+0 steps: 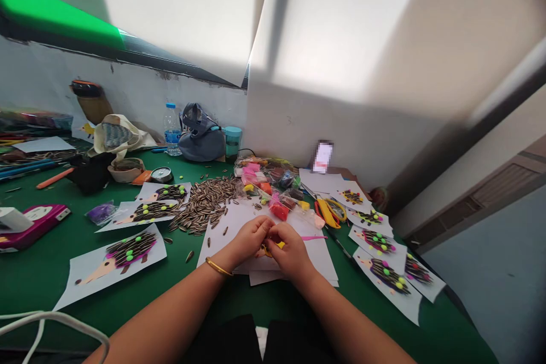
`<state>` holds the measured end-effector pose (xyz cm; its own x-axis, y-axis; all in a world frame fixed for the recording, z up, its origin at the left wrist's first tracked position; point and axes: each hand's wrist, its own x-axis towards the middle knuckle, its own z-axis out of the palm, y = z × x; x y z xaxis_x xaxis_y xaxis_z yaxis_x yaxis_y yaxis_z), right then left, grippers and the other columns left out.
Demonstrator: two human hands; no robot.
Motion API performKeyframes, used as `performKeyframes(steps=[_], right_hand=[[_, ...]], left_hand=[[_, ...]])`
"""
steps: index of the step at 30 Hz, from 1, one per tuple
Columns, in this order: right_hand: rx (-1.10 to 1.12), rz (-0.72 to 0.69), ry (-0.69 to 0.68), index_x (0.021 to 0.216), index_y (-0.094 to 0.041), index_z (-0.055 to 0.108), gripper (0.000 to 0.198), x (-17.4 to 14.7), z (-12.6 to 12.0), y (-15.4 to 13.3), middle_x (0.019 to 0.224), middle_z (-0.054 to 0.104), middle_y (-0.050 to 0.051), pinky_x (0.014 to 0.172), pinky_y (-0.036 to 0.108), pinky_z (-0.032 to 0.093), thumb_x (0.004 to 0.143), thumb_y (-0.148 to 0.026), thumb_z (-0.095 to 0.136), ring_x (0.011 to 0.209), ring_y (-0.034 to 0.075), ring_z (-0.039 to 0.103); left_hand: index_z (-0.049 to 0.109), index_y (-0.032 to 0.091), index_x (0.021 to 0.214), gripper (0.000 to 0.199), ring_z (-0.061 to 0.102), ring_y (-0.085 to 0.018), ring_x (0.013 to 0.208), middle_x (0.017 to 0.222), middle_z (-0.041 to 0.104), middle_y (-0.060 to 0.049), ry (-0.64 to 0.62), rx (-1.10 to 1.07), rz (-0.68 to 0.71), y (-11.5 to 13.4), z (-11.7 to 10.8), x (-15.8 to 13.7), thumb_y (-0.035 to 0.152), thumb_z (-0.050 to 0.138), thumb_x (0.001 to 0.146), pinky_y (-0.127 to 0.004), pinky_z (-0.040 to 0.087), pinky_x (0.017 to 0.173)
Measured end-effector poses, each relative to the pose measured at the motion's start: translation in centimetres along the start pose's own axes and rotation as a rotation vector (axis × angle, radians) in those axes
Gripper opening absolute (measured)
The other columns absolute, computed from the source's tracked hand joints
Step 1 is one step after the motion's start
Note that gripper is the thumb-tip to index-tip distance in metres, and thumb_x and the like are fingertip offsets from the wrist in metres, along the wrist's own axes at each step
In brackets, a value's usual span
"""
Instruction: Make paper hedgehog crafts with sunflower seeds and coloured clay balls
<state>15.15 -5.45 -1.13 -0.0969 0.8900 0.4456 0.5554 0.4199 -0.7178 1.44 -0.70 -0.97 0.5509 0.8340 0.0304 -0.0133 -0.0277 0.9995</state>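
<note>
Writing: a faint mark resembling "3" on the pale wall (pixel 273 131), upper centre-right; the blue label on the clear plastic bottle (pixel 172 132), upper left-centre, is not readable. Left hand (pixel 256 234) and right hand (pixel 288 247), frame centre: fingertips brought together in a pinch; what they grip is hidden. The yellow piece (pixel 281 244) shows between the hands, over smooth white sheets (pixel 319 266). Striped, pointed seeds (pixel 209 199) lie heaped left of centre. Seed-spined hedgehog sheets (pixel 386 284) crowd the table's right edge. Open room: bare green tabletop (pixel 29 278), lower left.
</note>
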Motion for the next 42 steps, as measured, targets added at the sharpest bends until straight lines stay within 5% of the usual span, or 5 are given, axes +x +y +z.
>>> performKeyframes(steps=[10,13,17,42], right_hand=[[0.137,0.225,0.078,0.094,-0.020,0.062,0.017,0.0,-2.5,2.2,0.087,0.066,0.005,0.068,0.029,0.049,0.084,-0.028,0.051,0.076,0.018,0.061],[0.031,0.193,0.023,0.095,-0.022,0.068,0.022,-0.3,-3.5,3.1,0.096,0.068,0.005,0.077,0.031,0.049,0.085,-0.027,0.050,0.088,0.020,0.062],[-0.053,0.229,-0.099,0.101,-0.024,0.068,0.023,-0.7,-3.5,3.5,0.089,0.069,0.003,0.071,0.030,0.049,0.085,-0.027,0.052,0.079,0.018,0.063],[-0.455,0.017,-0.235,0.083,-0.022,0.070,0.014,-0.9,-1.5,3.6,0.081,0.067,0.003,0.071,0.026,0.043,0.084,-0.015,0.057,0.079,0.017,0.060]], left_hand=[[0.063,0.018,0.083,0.031,0.042,-0.013,0.055,0.059,0.047,0.004,0.252,0.288,0.039,0.2,-2.2,0.9,0.045,0.049,0.081,-0.024,0.034,0.052],[0.063,0.018,0.082,0.028,0.042,-0.013,0.053,0.058,0.046,0.004,0.269,0.285,0.007,0.0,-2.8,1.2,0.043,0.050,0.080,-0.024,0.034,0.051],[0.062,0.018,0.083,0.028,0.041,-0.012,0.052,0.057,0.047,0.005,0.269,0.273,-0.017,-0.1,-2.9,1.3,0.042,0.049,0.080,-0.024,0.034,0.051],[0.060,0.017,0.082,0.029,0.042,-0.013,0.053,0.058,0.047,0.005,0.255,0.293,-0.024,-0.2,-2.9,1.4,0.044,0.049,0.079,-0.025,0.034,0.051]])
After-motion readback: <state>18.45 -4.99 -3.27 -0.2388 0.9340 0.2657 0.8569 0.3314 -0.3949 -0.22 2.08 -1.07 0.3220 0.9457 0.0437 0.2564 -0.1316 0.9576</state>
